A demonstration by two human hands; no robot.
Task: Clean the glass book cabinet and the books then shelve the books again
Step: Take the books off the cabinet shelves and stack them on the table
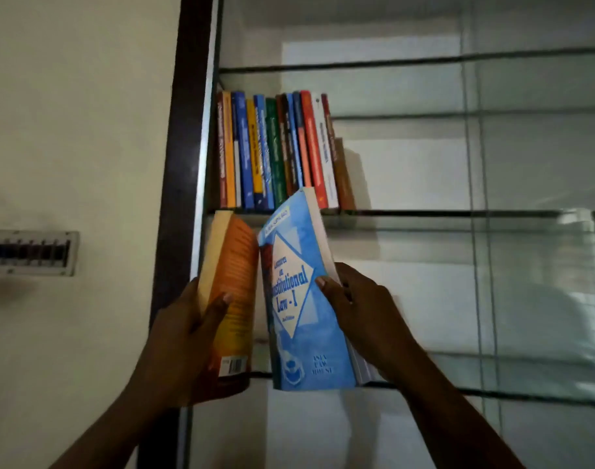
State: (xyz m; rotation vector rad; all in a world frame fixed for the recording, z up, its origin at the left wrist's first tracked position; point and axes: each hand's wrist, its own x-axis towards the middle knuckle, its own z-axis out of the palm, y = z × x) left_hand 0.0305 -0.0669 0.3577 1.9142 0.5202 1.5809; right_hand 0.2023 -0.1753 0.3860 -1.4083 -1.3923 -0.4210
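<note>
On the wall at the left there is one switch panel (28, 253), and next to it is the dark frame of the glass book cabinet (174, 164). The left hand (184, 333) grips an orange book (237, 265), with the thumb on its cover. The right hand (360, 309) grips a blue book (299, 299), with the thumb on the front and the fingers curled round the page edge. Both books are held up by the left end of the cabinet, in front of the gap under the middle glass shelf (458, 213). Each book is held by one hand only, so one could slip and fall. The blue book's top corner is very near the front edge of the middle shelf, so a push could bump the glass. It could also knock the row of books (276, 154) at the left end of that shelf. The row's right end leans with nothing to hold it, so it could tip over. Counting: two hands, two held books, about thirteen books in the row (the thin ones are hard to tell), and three glass shelves I can count by their front edges.
</note>
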